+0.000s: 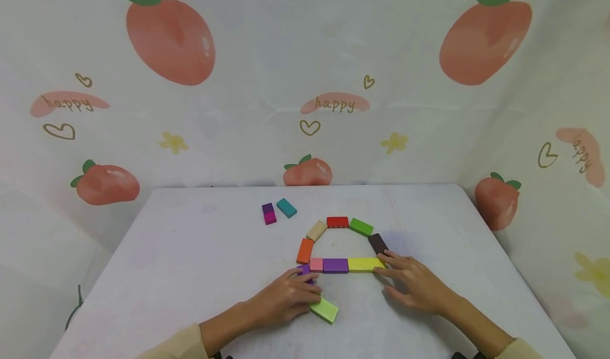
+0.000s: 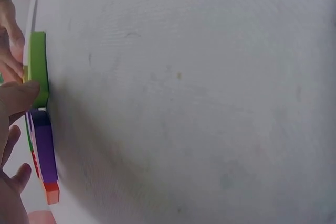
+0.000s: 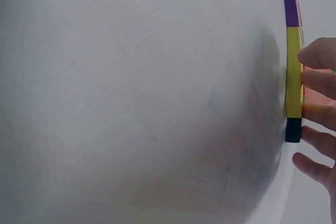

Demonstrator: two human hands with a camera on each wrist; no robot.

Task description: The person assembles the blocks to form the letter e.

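Note:
In the head view, my left hand (image 1: pixel 288 297) pinches one end of a light green block (image 1: pixel 326 311) between thumb and forefinger. Its other fingers rest over a purple block (image 1: pixel 304 269), which they partly cover. My right hand (image 1: pixel 416 283) is spread, its fingertips touching the right end of the yellow stretch (image 1: pixel 363 265) and the dark brown block (image 1: pixel 378 243). Yellow, purple (image 1: pixel 335 266) and pink (image 1: pixel 316 265) pieces form a straight row. Above it, orange (image 1: pixel 305 251), beige (image 1: pixel 316 231), red (image 1: pixel 337 222), green (image 1: pixel 361 227) and dark brown blocks make an arch.
Farther back on the white table (image 1: pixel 205 253), left of the arch, lie a teal block (image 1: pixel 286 208) and a dark purple and magenta pair (image 1: pixel 269 214). A white cloth (image 1: pixel 248 83) printed with fruit hangs behind and beside the table.

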